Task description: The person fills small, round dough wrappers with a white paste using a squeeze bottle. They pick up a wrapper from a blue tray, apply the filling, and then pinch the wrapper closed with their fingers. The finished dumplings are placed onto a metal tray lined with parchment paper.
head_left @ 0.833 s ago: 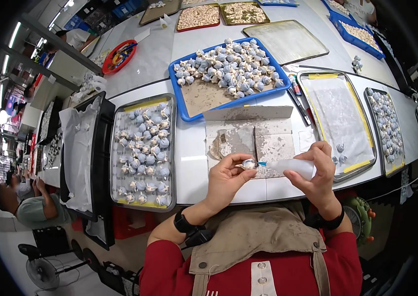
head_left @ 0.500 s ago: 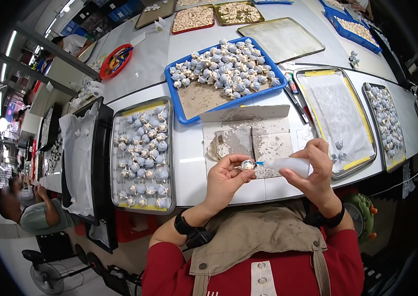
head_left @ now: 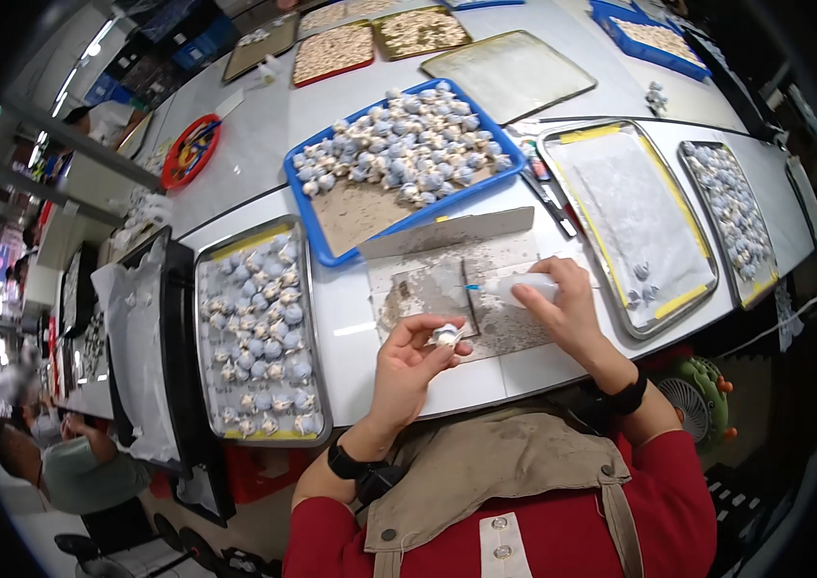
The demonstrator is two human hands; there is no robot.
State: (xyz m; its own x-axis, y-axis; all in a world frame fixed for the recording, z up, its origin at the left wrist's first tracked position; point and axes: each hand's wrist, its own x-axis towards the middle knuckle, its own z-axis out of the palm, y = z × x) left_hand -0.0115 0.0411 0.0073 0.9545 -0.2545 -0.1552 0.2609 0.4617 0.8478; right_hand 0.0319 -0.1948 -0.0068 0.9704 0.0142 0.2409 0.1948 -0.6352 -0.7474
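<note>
My left hand point(head_left: 401, 376) pinches a small cream and grey-blue figurine point(head_left: 446, 334) between thumb and fingers, above the near edge of a stained cardboard sheet point(head_left: 519, 332). Wrapped in my right hand point(head_left: 567, 306) is a whitish squeeze bottle point(head_left: 507, 289) with a thin blue nozzle. It lies tilted nearly flat over the cardboard, its nozzle pointing left and apart from the figurine. Beyond the cardboard, a blue tray point(head_left: 329, 258) carries a heap of similar figurines. My fingers partly cover the held piece.
Left of me stands a metal tray point(head_left: 324, 409) with many figurines. At right, a paper-lined tray point(head_left: 625, 202) holds several small grey pieces, with a fuller narrow tray point(head_left: 728, 217) beyond. A marker pen point(head_left: 555, 217) lies beside the cardboard. A red basket point(head_left: 173, 166) sits far left.
The bottle's nozzle was at the figurine and is now away from it, farther over the cardboard. My left hand has drawn nearer to me with the figurine. The whole view has shifted slightly.
</note>
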